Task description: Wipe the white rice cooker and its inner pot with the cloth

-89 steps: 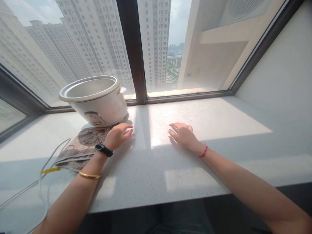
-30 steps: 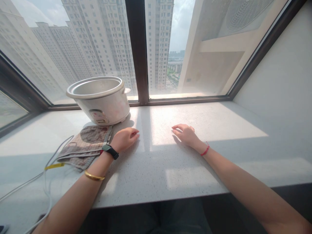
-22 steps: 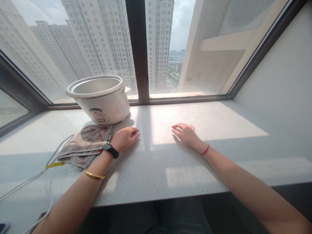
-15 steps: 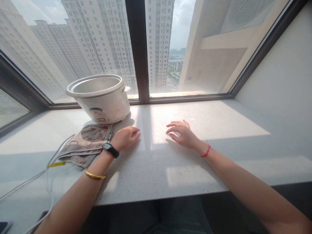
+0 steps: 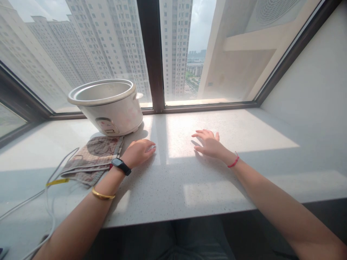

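My left hand rests on the pale speckled sill, palm down, its fingers loosely bent with a gap beside the thumb and no object showing in it. Just behind it is a white rice cooker without a lid, nearest to this hand. The cooker stands by the back edge of a folded patterned cloth, which my left wrist partly overlaps. Farther right, my right hand is low over the sunlit sill, fingers spread, holding nothing. Whether its palm touches the surface is unclear.
A pale cable with a yellow tag runs along the left side, partly behind my left forearm. Dark-framed windows rise behind the sill, and a white wall bounds the right. The sill's front edge lies above my lap.
My right hand has shifted a little to the right and its fingers point more leftward. My left hand stays nearly in place. The whole view has tilted slightly.
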`<state>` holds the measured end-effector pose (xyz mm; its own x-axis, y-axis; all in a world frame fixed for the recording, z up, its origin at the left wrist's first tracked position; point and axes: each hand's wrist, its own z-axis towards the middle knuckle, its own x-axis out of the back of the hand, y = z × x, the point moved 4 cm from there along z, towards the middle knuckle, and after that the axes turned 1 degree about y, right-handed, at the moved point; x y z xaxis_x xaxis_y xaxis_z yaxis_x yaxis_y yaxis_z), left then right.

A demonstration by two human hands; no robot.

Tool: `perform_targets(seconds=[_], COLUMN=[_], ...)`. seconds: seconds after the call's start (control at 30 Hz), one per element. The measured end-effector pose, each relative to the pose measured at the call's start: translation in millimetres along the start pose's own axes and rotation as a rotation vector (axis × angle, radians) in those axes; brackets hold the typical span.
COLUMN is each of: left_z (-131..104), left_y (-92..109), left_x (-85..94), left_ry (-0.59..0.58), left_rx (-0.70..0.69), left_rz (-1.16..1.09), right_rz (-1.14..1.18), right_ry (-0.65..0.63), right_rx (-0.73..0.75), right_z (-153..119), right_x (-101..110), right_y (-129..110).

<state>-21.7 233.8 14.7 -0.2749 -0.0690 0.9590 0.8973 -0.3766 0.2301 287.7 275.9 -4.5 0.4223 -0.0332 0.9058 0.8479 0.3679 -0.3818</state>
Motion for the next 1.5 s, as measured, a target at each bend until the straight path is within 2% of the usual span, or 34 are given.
perform_targets(seconds=[0.17, 0.37, 0.63, 0.87, 1.17, 1.5], left_z=[0, 0, 0, 0, 0, -1], left_y=[0, -1, -2, -1, -1, -1], left_x=[0.9, 0.5, -1.1, 0.1, -0.4, -0.8], left_ry=[-0.013, -0.018, -0.016, -0.022, -0.005, -0.024], left_rx=[0.000, -0.008, -0.034, -0.038, -0.044, -0.040], left_rz=[0.004, -0.010, -0.021, -0.041, -0.042, -0.029], right_rz=[-0.032, 0.001, 0.013, 0.097, 0.113, 0.083], right_ry=[-0.053, -0.075, 0.032, 0.135, 0.092, 0.081], right_rx=[-0.082, -0.159, -0.101, -0.130, -0.098, -0.109], right_z=[-1, 3, 3, 4, 3, 2], right_x=[-3, -4, -9, -8, -9, -7], right_y=[-5, 2, 4, 7, -4, -4])
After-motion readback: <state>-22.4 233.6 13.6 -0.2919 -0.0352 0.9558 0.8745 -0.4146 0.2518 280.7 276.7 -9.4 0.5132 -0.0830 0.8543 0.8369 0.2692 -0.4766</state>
